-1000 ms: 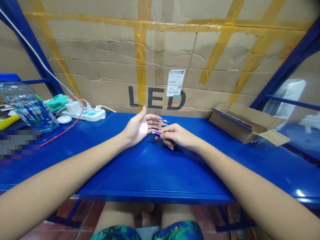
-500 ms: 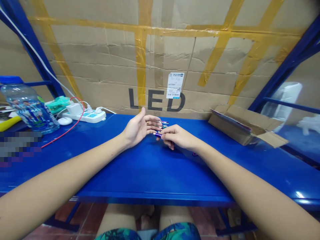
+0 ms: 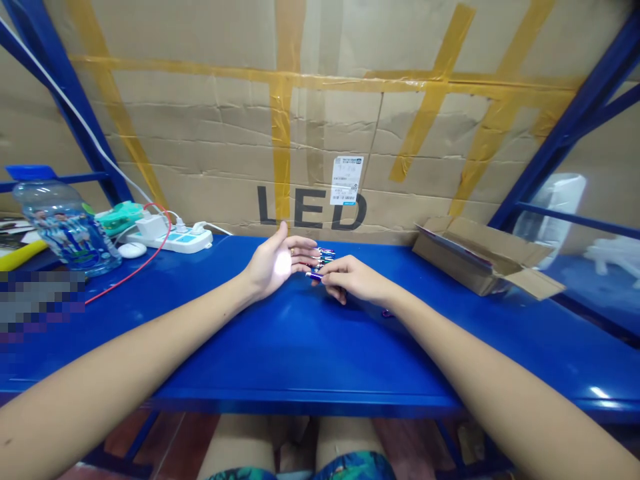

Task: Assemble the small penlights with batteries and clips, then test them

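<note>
Well, very little has shifted at the fingertips: the person's left hand [image 3: 273, 263] stays open, palm turned up and fingers stretched out, with a ring [image 3: 292, 251] on one finger and a white glare [image 3: 283, 263] sitting on the palm. The right hand [image 3: 356, 280] is curled in close, thumb and fingers pinching a purple-wrapped battery [image 3: 314, 275] whose end points toward the left hand. Just past it, a bunch of small batteries [image 3: 326, 257] sits right at the left fingertips (whether those fingers grip them or the batteries only lean there, I can't tell from here). A small purple piece [image 3: 386, 313] lies just beyond the right wrist.

All this happens above a glossy blue steel bench [image 3: 300, 400]. Off to the left are a water bottle with a blue cap [image 3: 67, 230], a white computer mouse [image 3: 133, 249], a power strip [image 3: 175, 241] and a looping red cable [image 3: 127, 277]. To the right sits an open cardboard box [image 3: 480, 263], and behind everything rises a taped carton wall [image 3: 310, 147] printed "LED".
</note>
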A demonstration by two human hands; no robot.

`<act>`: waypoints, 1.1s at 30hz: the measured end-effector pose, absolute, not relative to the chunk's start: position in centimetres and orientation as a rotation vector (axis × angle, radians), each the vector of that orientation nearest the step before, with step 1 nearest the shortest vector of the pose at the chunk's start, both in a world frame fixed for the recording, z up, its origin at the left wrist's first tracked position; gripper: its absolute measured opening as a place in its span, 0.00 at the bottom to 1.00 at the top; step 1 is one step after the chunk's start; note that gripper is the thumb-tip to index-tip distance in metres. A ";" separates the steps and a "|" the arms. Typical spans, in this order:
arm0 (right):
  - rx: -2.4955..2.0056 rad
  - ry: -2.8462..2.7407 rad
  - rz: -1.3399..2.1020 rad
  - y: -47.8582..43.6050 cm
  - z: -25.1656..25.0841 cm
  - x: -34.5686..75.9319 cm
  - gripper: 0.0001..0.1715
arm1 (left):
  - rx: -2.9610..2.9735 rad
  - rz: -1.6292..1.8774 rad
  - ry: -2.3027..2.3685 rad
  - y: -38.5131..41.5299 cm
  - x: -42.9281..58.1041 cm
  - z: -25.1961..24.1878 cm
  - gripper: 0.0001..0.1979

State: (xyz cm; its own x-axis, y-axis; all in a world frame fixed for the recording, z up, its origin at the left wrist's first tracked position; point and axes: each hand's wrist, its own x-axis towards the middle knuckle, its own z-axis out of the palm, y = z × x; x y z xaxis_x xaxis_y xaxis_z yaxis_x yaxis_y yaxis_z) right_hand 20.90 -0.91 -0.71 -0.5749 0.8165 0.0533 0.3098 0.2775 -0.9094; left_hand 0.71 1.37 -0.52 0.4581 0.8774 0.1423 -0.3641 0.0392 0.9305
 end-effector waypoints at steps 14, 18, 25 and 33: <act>-1.023 -2.037 1.244 -1.3 -0.4 20.6 0.11 | 1.212 1.029 0.535 1.8 0.4 -0.7 0.35; -1.018 -2.039 1.210 -1.3 -0.3 20.6 0.12 | 1.209 1.029 0.535 1.7 0.4 -0.7 0.35; -1.064 -1.999 1.185 -1.2 -0.3 20.8 0.12 | 1.222 1.010 0.523 1.7 0.4 -0.7 0.35; -1.072 -2.041 1.095 -0.9 -0.8 20.9 0.14 | 1.214 1.026 0.533 1.8 0.3 -0.6 0.34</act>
